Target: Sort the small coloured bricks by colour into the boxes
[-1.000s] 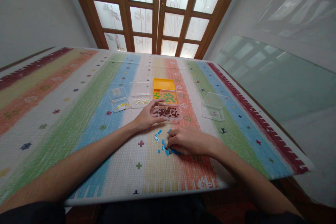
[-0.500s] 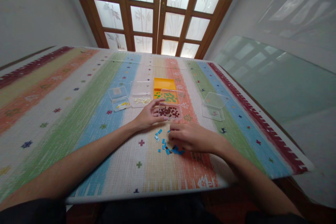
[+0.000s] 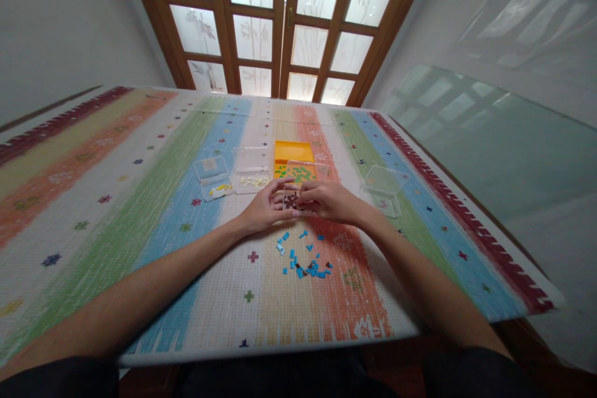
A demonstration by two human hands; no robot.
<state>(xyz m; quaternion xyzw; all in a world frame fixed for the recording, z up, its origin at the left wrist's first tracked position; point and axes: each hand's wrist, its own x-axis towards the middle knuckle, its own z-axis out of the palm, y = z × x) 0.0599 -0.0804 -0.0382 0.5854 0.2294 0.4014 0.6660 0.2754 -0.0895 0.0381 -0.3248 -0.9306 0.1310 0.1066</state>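
Note:
My left hand (image 3: pixel 267 206) grips the left side of a clear box (image 3: pixel 290 196) of dark brown pieces, thumb at its front edge. Over the right part of that box is my right hand (image 3: pixel 324 200), its fingers pinched together; whatever they hold, if anything, is hidden. Nearer me on the cloth lie scattered blue pieces (image 3: pixel 313 271), with a few brown ones among them. Directly behind the brown pieces' box, green pieces (image 3: pixel 302 174) lie in an open container by a yellow tray (image 3: pixel 293 150).
Left of centre stand open clear boxes, one with cream pieces (image 3: pixel 254 181), one with yellow pieces (image 3: pixel 221 189). Another open clear box (image 3: pixel 385 204) is at the right. A striped cloth (image 3: pixel 224 298) covers the table.
My right hand has moved from the blue pieces up and away from me to the box of brown pieces, uncovering more blue pieces. My left hand still holds the box.

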